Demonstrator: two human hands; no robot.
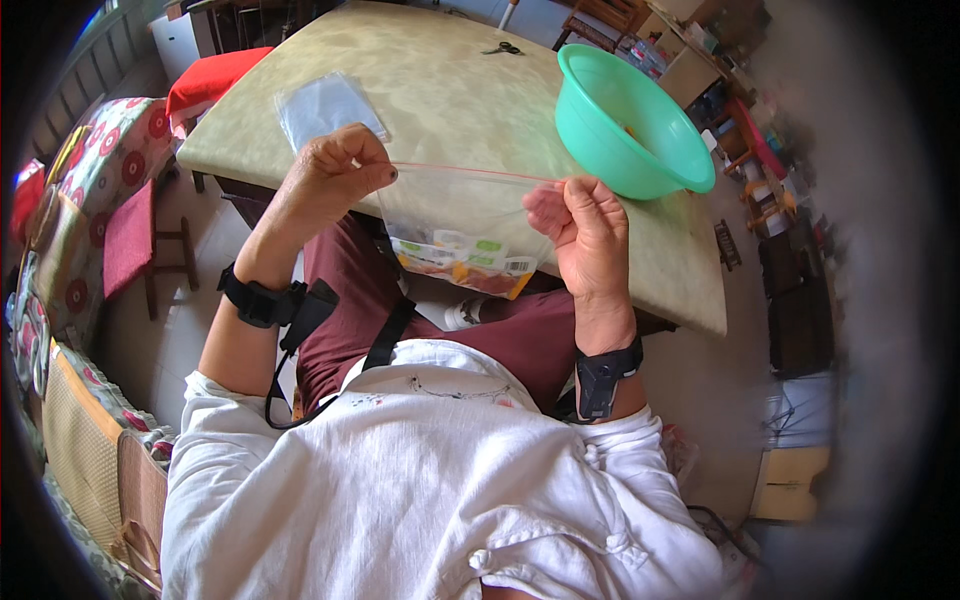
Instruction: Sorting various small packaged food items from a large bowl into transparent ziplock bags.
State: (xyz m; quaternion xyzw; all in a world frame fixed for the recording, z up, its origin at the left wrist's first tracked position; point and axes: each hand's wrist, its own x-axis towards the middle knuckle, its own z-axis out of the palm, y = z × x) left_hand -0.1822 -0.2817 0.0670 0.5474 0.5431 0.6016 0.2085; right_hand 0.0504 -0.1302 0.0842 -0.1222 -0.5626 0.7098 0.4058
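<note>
Between my two hands a clear plastic zip bag [465, 196] hangs over the table's front edge, its red seal line stretched taut. Several printed packets [461, 262] lie in the bottom of the bag. My left hand [341, 165] pinches the bag's top left corner between thumb and finger. At the top right corner, my right hand [589, 225] grips the bag, some fingers showing through the plastic. Beyond my left hand a stack of clear plastic bags [326, 109] lies flat on the table [450, 90].
A mint-green plastic basin [622, 142] stands at the table's right side, with small orange items [628, 133] partly visible inside. Scissors [504, 49] lie near the far edge. A low stool with a red seat [129, 240] and a flower-patterned sofa [120, 142] are to the left.
</note>
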